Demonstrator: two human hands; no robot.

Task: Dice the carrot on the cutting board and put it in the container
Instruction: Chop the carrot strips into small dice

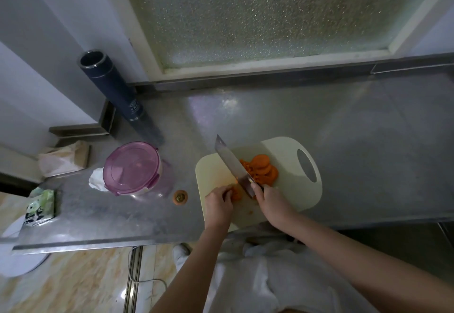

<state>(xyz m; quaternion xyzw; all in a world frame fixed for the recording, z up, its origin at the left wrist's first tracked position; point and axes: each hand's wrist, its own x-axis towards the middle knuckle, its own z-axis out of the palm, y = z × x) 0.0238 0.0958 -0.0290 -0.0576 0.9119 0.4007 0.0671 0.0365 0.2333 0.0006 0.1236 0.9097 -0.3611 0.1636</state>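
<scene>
- Surface (344,153) of shiny steel carries the cutting board (290,194), whose near edge sits at or just over the surface's front lip; I cannot tell which. Smooth plastic on smooth metal looks slippery, so a hard chop could slide the board toward the person.
- Container (134,167) stands well to the left of the cutting board with its purple lid on. Nothing can go in until the lid comes off, and carrying dice across that gap risks spills.
- Knife (233,165) slants across the cutting board's left half, with its tip toward the far side and its heel down by the hands.
- Right grip (271,202) is wrapped round the knife handle near the cutting board's front edge; the handle itself is hidden.
- Left grip (218,204), fingers curled, pins a small carrot piece (236,194) on the cutting board's near left part, just beside the blade's heel. A short rounded piece can roll, and a nicked fingertip looks like the main danger.
- Carrot slices (262,170) lie heaped at the cutting board's middle, right of the blade, not yet diced; a careless sweep could scatter them.
- What seems a carrot end (180,196) lies on the surface just left of the cutting board.
</scene>
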